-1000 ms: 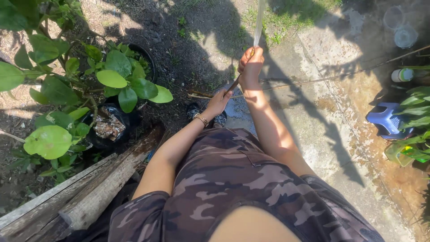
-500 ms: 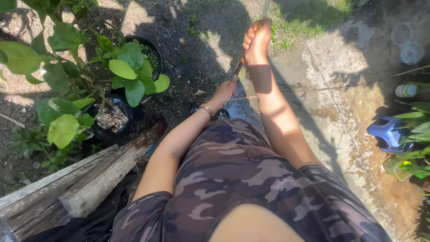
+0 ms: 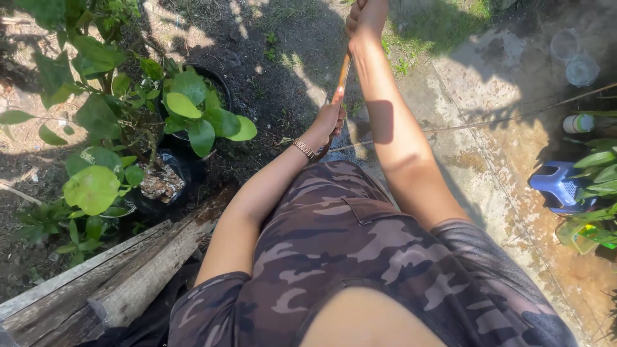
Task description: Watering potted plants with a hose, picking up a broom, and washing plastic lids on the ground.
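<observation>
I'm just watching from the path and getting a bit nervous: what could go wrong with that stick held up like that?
Both hands grip one thin brown stick, the right hand high, the left hand low. It might snap or slip. A swing could hit the potted plant beside it. The timber beam at the person's side might trip them.

Views: one only — a camera worn on the person's head.
Direction: steeply downward and a little forward, over the camouflage shirt point(image 3: 347, 244) and along both arms.
Nearness: the chest and upper arms fill the lower half, very close; the left hand point(image 3: 329, 122) sits mid-frame, the right hand point(image 3: 366, 16) is cut by the top edge.
Ground: well below — soil and potted plants point(image 3: 193, 109) at left, wooden planks point(image 3: 122, 276) lower left, concrete strip point(image 3: 488, 160) at right.
Shared scene: nothing to compare, being a single view.
</observation>
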